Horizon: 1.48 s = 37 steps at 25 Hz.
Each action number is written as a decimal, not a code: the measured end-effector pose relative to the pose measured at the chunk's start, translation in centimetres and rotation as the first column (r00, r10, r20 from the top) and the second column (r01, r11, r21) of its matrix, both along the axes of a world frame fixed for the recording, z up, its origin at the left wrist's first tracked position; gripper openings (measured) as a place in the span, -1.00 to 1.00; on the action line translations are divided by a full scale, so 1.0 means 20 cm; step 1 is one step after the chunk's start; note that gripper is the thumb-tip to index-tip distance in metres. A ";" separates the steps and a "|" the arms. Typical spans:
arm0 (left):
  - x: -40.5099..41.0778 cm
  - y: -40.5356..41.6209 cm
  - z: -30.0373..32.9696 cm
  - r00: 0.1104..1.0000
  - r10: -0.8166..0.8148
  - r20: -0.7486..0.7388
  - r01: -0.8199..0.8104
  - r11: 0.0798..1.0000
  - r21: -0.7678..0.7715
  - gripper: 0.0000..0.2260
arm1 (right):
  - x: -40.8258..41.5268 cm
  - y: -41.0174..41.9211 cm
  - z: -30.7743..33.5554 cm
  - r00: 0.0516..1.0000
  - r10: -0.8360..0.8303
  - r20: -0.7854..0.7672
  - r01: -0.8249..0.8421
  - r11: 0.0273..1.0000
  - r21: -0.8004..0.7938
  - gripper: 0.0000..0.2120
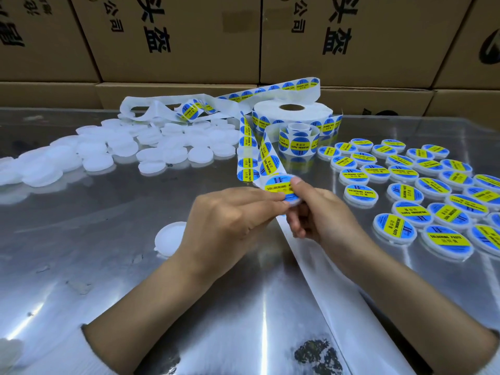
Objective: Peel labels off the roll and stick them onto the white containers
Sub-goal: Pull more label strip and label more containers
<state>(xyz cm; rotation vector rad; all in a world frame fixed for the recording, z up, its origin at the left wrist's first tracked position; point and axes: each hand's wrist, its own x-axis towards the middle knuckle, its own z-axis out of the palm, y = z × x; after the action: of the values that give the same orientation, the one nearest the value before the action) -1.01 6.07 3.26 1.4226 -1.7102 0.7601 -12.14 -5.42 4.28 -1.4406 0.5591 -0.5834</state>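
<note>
Both hands (230, 220) pinching one label (280, 186)

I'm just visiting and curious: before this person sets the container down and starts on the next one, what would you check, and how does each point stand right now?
1. Label sits on the held container: ok, it covers the top.
2. Label pressed flat at the edges: cannot tell, fingers hide part of it.
3. Both hands have hold: ok, left hand pinches the label edge and right hand grips the container.
4. Label strip leads to the hands with labels left on it: ok.
5. Blank containers at hand: ok, lone container lies beside the left hand, plus a pile behind.
6. Free spot among the labelled containers: ok, bare table lies beside them.
</note>
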 end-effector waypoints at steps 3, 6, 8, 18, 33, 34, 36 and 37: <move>0.06 0.01 0.04 0.945 0.284 -0.160 -0.268 0.956 0.118 -0.88 | -0.04 -0.11 0.00 0.971 -0.212 -0.111 0.190 0.966 -0.177 -0.62; 0.16 0.00 0.01 0.725 0.646 -0.239 -0.416 0.687 0.596 -0.62 | -0.09 -0.23 -0.06 0.848 -0.400 -0.347 0.177 0.832 -0.526 -0.70; 0.19 -0.01 -0.02 0.637 0.702 -0.317 -0.220 0.560 0.799 -0.45 | -0.11 -0.27 -0.09 0.755 -0.481 -0.446 0.112 0.765 -0.635 -0.74; 0.16 -0.01 -0.09 0.750 0.660 -0.039 -0.309 0.402 0.862 -0.12 | -0.12 -0.21 -0.05 0.740 -0.589 -0.325 0.031 0.512 -0.859 -0.85; 0.12 -0.01 -0.01 0.831 0.486 -0.273 -0.217 0.733 0.644 -0.64 | -0.10 -0.25 -0.10 0.743 -0.447 -0.497 -0.156 0.608 -0.779 -0.45; 0.12 -0.01 -0.01 0.817 0.466 -0.341 -0.187 0.773 0.607 -0.64 | -0.09 -0.22 -0.09 0.796 -0.360 -0.487 -0.184 0.623 -0.761 -0.47; 0.12 -0.02 -0.03 0.792 0.398 -0.464 -0.097 0.832 0.547 -0.68 | -0.07 -0.19 -0.10 0.832 -0.254 -0.494 -0.253 0.618 -0.744 -0.45; 0.12 -0.03 -0.04 0.791 0.372 -0.485 -0.059 0.837 0.544 -0.70 | -0.07 -0.19 -0.11 0.837 -0.232 -0.495 -0.262 0.625 -0.735 -0.42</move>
<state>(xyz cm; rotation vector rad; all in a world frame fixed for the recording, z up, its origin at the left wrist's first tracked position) 1.31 5.49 2.44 1.9931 -1.2985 -0.0645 -13.55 -9.20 2.00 -2.5211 0.7904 -0.3873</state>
